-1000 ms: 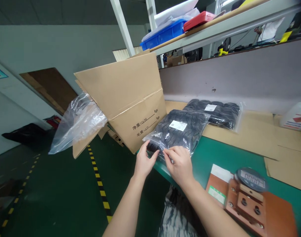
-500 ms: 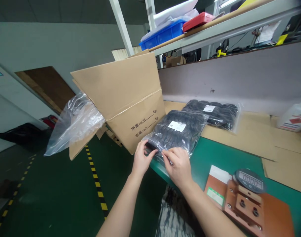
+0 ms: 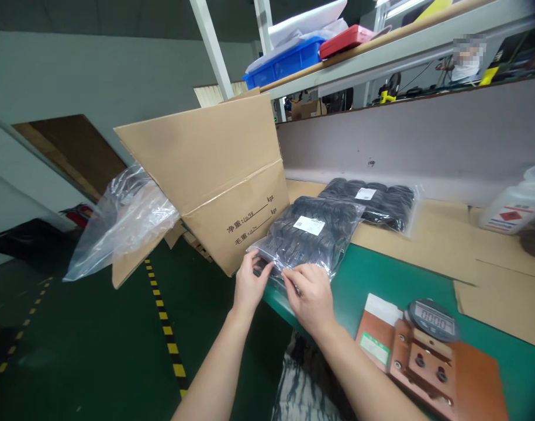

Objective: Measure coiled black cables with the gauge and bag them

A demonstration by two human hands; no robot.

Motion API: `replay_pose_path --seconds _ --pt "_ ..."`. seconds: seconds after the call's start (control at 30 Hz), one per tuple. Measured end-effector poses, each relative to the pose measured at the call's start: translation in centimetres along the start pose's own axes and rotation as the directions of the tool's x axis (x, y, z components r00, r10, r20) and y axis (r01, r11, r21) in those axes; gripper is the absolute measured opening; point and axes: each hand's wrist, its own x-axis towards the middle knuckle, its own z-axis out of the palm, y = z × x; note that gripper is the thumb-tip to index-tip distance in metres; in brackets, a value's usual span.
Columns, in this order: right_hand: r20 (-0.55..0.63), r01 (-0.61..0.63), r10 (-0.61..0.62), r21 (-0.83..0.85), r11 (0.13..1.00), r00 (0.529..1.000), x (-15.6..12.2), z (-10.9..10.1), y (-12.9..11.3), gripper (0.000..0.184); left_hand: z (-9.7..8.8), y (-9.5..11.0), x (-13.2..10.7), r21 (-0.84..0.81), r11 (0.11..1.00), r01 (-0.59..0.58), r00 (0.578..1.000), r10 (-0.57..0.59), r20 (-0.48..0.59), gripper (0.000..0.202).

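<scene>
A clear plastic bag (image 3: pixel 293 248) packed with black ring-like parts and bearing a white label lies at the near edge of the green table. My left hand (image 3: pixel 251 283) pinches the bag's near edge at its left corner, thumb and fingers on the plastic. Close beside it, my right hand (image 3: pixel 310 292) grips the same edge between thumb and curled fingers. Behind lies a second clear bag (image 3: pixel 392 210) of black rings, also labelled, on cardboard. To the left of the first bag stands an open cardboard box (image 3: pixel 232 199) with handwritten weights on its side.
A digital gauge (image 3: pixel 431 318) on a copper-coloured base sits at the right front of the green table (image 3: pixel 363 269). Flat cardboard (image 3: pixel 438 234) and a white bottle (image 3: pixel 513 202) are at the back right. Clear plastic film (image 3: pixel 131 210) hangs from the box. Overhead, a shelf holds a blue bin (image 3: pixel 285 61).
The whole view has shifted slightly, so things appear a little further left. Both hands stay on the bag's near edge, with only small finger movement.
</scene>
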Motion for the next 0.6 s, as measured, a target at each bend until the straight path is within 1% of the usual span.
replay_pose_path --seconds 0.1,0.2,0.33,0.4,0.5,0.57,0.6 --pt "0.004 -0.005 0.005 0.001 1.0 1.0 0.0 0.1 0.0 0.017 0.0 -0.1 -0.2 -0.004 1.0 -0.011 1.0 0.011 -0.004 0.035" --pt "0.004 -0.009 0.009 0.005 1.0 1.0 0.0 0.1 0.0 0.017 0.3 -0.3 0.1 0.007 1.0 -0.006 1.0 0.006 -0.011 0.032" --pt "0.002 -0.004 0.004 0.011 1.0 1.0 0.0 0.1 0.1 0.017 0.6 -0.2 0.9 0.032 0.999 0.026 1.0 -0.026 -0.005 0.03" --pt "0.005 -0.003 0.003 0.013 1.0 1.0 0.0 0.1 0.1 0.017 0.6 -0.1 0.8 0.028 0.998 0.048 0.999 -0.048 -0.005 0.031" --pt "0.015 -0.006 0.006 0.014 1.0 1.0 -0.1 0.2 0.1 0.017 0.4 0.1 0.1 -0.024 0.997 0.073 0.997 -0.073 -0.013 0.033" --pt "0.022 -0.008 0.008 0.012 1.0 1.0 -0.2 0.2 0.1 0.016 0.1 0.0 -0.4 -0.084 0.991 0.108 0.992 -0.113 -0.049 0.033" --pt "0.025 -0.01 0.009 0.012 1.0 1.0 -0.2 0.2 0.1 0.017 0.0 0.0 -0.5 -0.119 0.983 0.141 0.986 -0.15 -0.077 0.034"
